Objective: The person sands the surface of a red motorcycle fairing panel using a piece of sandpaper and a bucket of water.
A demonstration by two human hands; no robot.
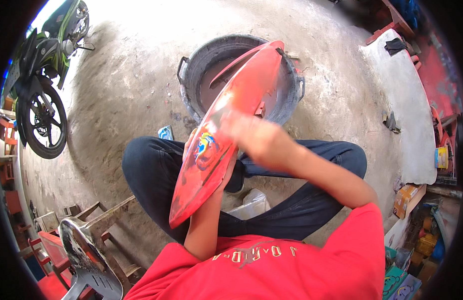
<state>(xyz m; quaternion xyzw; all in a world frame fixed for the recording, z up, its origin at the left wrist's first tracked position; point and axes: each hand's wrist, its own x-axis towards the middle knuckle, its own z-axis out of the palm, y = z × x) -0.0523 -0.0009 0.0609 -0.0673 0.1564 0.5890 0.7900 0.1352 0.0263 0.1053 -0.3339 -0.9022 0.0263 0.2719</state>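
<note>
A long red motorcycle body panel [244,92], with a colourful sticker [205,145] and scuffed dark patches, slants from my lap out over a round black tub. Under its near half, my left hand [229,171] grips it, the fingertips showing at the left edge and the rest hidden beneath. On the panel's upper face, past the sticker, lies my right hand [259,137]. Motion smears its fingers, so whether it holds anything cannot be made out. Murky liquid covers the bottom of the tub [190,102], partly hidden by the panel's far end.
A phone-like blue item [165,132] lies by my left knee. Crumpled clear plastic [254,202] rests between my legs. A motorcycle [46,95] stands at left, chair parts [91,260] near left. Boxes [406,200] and a pale slab [401,110] line the right.
</note>
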